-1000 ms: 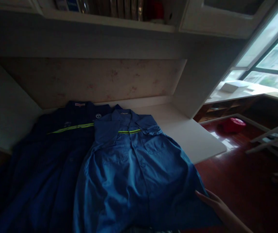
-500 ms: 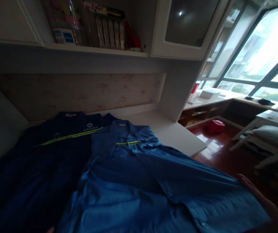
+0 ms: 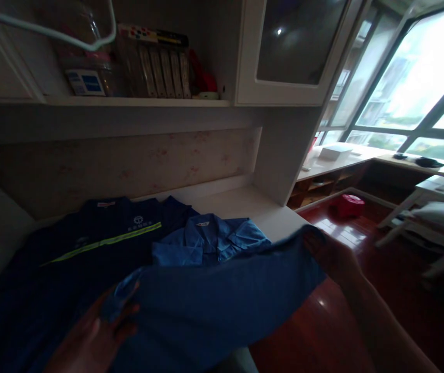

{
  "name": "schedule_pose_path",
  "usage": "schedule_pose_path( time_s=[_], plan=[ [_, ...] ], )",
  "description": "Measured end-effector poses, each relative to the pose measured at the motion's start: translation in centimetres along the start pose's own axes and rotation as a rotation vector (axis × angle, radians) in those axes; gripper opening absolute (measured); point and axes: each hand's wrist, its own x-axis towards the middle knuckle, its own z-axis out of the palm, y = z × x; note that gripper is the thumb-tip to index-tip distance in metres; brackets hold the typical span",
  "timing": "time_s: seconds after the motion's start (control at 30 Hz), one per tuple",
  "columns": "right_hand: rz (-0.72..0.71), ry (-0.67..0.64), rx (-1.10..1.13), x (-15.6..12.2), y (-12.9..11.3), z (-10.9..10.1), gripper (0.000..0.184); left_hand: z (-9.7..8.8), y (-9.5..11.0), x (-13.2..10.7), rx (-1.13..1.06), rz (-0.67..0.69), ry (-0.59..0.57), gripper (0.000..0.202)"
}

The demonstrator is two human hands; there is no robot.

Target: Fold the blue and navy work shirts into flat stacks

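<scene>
A blue work shirt (image 3: 214, 300) has its collar end lying on the desk, while its lower part is lifted toward me between both hands. My left hand (image 3: 93, 331), low at the left, grips one side of the raised cloth. At the right, my right hand (image 3: 328, 254) is closed on the opposite edge, holding it above the desk's front corner. A darker navy work jacket (image 3: 101, 280), with a yellow-green stripe and a pale chest logo, is spread on the desk to the left, partly under the blue shirt.
Above the white desk (image 3: 230, 199) runs a shelf (image 3: 136, 101) with boxes and a clear tub. A pale blue wire loop (image 3: 90, 45) hangs at top left. Beyond the desk are a red stool (image 3: 350, 205), a white bench (image 3: 435, 212) and the window.
The lower part of the blue shirt has been raised and folded up toward the collar. Both hands came further into view with it. A wire loop has appeared at the top left.
</scene>
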Motion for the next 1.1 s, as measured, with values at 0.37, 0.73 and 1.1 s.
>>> schedule_pose_path(
  time_s=[0.37, 0.73, 1.1],
  plan=[
    [-0.060, -0.244, -0.933, 10.1, 10.6, 13.8, 0.050, 5.0, -4.3, 14.6, 0.990, 0.479, 0.062, 0.063],
    [-0.147, -0.387, -1.820, 11.9, 13.4, 10.3, 0.057, 9.7, -8.5, 14.5, 1.743, 0.597, -0.121, 0.055],
    [-0.043, -0.294, -1.875, 22.3, 11.9, 6.6, 0.060, 17.2, -9.1, 25.1, 1.776, 0.676, -0.172, 0.061]
  ],
)
